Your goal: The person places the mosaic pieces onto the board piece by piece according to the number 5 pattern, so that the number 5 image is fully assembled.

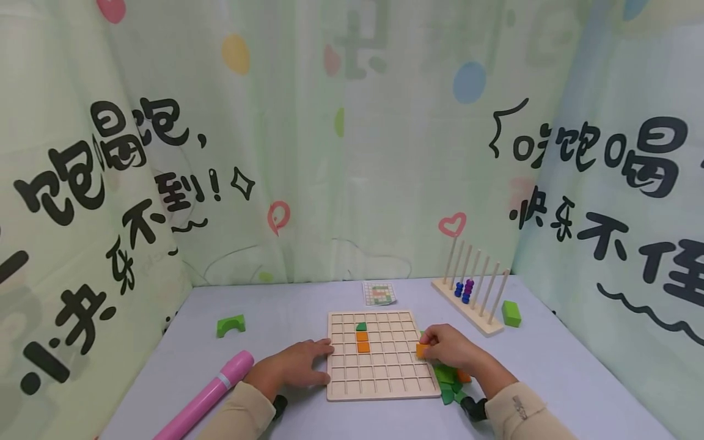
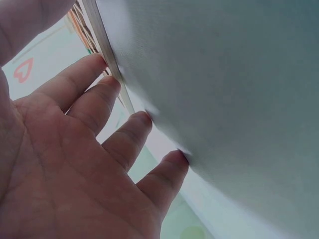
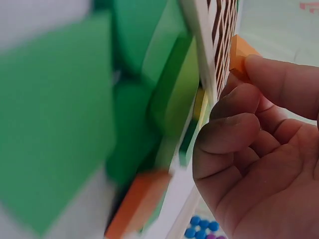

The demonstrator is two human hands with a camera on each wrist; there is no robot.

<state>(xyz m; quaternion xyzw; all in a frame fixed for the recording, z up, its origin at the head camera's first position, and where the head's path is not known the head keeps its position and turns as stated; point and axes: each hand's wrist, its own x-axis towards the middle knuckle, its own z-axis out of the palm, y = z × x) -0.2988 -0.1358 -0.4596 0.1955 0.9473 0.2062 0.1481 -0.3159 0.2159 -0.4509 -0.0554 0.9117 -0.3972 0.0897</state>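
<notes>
The right hand (image 1: 448, 345) pinches an orange block (image 1: 420, 351), apparently just over the right edge of the board (image 1: 390, 370); the left hand (image 1: 299, 365), spread, touches the opposite edge.

A pink tube (image 1: 203, 400) (pale-banded) lies left of a peg rack (image 1: 472, 310).

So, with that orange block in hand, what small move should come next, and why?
Probably the right hand should carry the orange block left into a free square on the board: it pinches this at the right edge, two orange tiles and a green tile sit in squares, and the left hand rests against the opposite edge. Which square is unclear.
</notes>
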